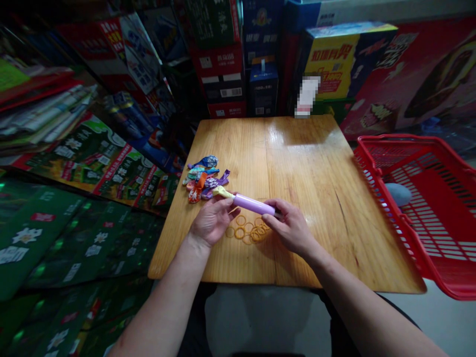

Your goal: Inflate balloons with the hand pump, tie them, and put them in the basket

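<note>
A purple hand balloon pump (255, 204) is held level over the wooden table (308, 173) between my two hands. On its left tip sits a limp pale-yellow balloon (222, 191). My left hand (212, 219) pinches the balloon's neck at the nozzle. The pump's right end is in my right hand (288, 224), fingers closed round it. Beneath the pump lie several tan rubber bands (247, 232), partly overlapping. Just left of them is a pile of deflated patterned balloons (203, 181) in blue, orange, purple and teal.
To the table's right stands a red plastic basket (412, 223) holding a grey-blue balloon (397, 194). Stacked green cartons (74, 238) crowd the left side. Dark blue and red boxes (223, 74) line the table's far edge, with a yellow-and-blue box (332, 59) at the back right.
</note>
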Tool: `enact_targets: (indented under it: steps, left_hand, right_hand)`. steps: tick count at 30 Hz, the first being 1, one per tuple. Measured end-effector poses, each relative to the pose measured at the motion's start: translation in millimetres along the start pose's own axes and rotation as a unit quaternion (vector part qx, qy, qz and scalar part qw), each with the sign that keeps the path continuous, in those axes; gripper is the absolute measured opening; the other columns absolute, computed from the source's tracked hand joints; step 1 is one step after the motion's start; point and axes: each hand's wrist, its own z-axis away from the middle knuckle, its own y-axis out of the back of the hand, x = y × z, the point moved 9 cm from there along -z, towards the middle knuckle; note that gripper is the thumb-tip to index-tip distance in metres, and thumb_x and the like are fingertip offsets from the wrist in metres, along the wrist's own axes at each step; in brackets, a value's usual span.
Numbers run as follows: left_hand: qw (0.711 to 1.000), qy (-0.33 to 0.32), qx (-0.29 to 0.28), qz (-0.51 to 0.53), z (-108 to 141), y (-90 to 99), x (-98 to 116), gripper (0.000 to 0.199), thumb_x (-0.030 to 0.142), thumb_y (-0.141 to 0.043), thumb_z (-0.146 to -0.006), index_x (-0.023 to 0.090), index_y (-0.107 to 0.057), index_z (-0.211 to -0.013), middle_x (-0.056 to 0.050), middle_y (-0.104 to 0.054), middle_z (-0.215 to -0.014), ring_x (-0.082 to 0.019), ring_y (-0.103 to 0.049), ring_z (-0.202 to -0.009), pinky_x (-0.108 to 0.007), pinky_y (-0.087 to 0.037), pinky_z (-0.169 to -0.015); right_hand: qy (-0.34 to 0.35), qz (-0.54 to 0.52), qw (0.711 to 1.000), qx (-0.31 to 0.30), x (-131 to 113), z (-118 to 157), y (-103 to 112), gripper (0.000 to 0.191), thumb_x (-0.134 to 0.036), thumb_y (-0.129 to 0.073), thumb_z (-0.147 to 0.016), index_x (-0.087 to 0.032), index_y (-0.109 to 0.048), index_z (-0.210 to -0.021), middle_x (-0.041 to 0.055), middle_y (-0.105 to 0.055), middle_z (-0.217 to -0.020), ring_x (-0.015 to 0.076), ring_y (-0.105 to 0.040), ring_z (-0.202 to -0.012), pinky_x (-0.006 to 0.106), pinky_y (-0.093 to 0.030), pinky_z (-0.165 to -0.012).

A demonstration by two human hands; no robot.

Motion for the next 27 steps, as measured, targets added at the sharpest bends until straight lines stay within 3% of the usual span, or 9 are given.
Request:
enact_targets:
  steps: [4,10,14,20,24,27]
  left_hand:
    - [1.0,-0.003,-0.011,-0.022,0.5,1.0,6.9,0.02,0.009,-0.085,-0.075,0.02,-0.073,-0.087,-0.002,-0.075,-0.099,-0.018,-0.069,-0.094,-0.035,-0.054,-0.084]
    - [0.995,0.017,-0.046,-0.089,5.2,0.3,3.6,0.029,0.01,-0.089,-0.072,0.018,-0.074,-0.096,-0.004,-0.074,-0.099,-0.021,-0.072,-0.094,-0.035,-0.055,-0.082]
    - [0.995,0.012,-0.054,-0.087,6.1,-0.7,0.0,0.032,0.009,-0.091,-0.071,0.019,-0.074,-0.096,-0.003,-0.073,-0.099,-0.021,-0.072,-0.095,-0.033,-0.056,-0.08]
    - [0.997,0.0,-0.049,-0.057,3.5,-0.9,2.3,0.021,0.017,-0.088,-0.078,0.019,-0.077,-0.095,-0.004,-0.075,-0.099,-0.02,-0.072,-0.093,-0.035,-0.058,-0.082]
    - [0.996,-0.017,-0.038,-0.075,2.7,0.1,5.4,0.025,0.015,-0.091,-0.075,0.02,-0.077,-0.095,-0.003,-0.076,-0.103,-0.018,-0.071,-0.092,-0.032,-0.057,-0.08]
    - [0.995,-0.015,-0.06,-0.077,4.0,-3.7,4.7,0.026,0.017,-0.091,-0.075,0.021,-0.077,-0.096,-0.006,-0.076,-0.112,-0.021,-0.071,-0.1,-0.032,-0.056,-0.082]
  right_hand:
    - [0.027,0.016,0.999,0.008,-1.8,-0.3,-0.2,0.019,-0.024,-0.067,-0.089,-0.021,-0.07,-0.108,0.0068,-0.072,-0.099,0.0213,-0.066,-0.088,0.036,-0.051,-0.078]
    - [0.049,0.044,0.998,0.023,-1.8,-0.5,3.0,0.022,-0.019,-0.068,-0.087,-0.023,-0.07,-0.108,0.0063,-0.071,-0.102,0.0209,-0.065,-0.089,0.031,-0.05,-0.069]
    - [0.046,0.035,0.998,0.023,-0.9,-1.2,5.4,0.022,-0.018,-0.067,-0.087,-0.023,-0.07,-0.108,0.0063,-0.071,-0.103,0.0197,-0.065,-0.087,0.031,-0.05,-0.069]
    - [0.024,0.019,0.999,0.035,-0.3,-3.4,8.5,0.022,-0.019,-0.068,-0.086,-0.022,-0.071,-0.107,0.0065,-0.072,-0.102,0.0204,-0.066,-0.089,0.031,-0.051,-0.071]
    - [-0.013,-0.043,0.999,-0.007,7.9,-3.9,1.4,0.02,-0.026,-0.07,-0.086,-0.022,-0.072,-0.106,0.0053,-0.073,-0.096,0.0189,-0.065,-0.082,0.031,-0.05,-0.07]
    - [-0.045,-0.098,0.993,-0.046,15.4,-2.9,-6.3,0.024,-0.032,-0.072,-0.087,-0.021,-0.072,-0.108,0.0031,-0.07,-0.087,0.0174,-0.063,-0.075,0.03,-0.048,-0.067]
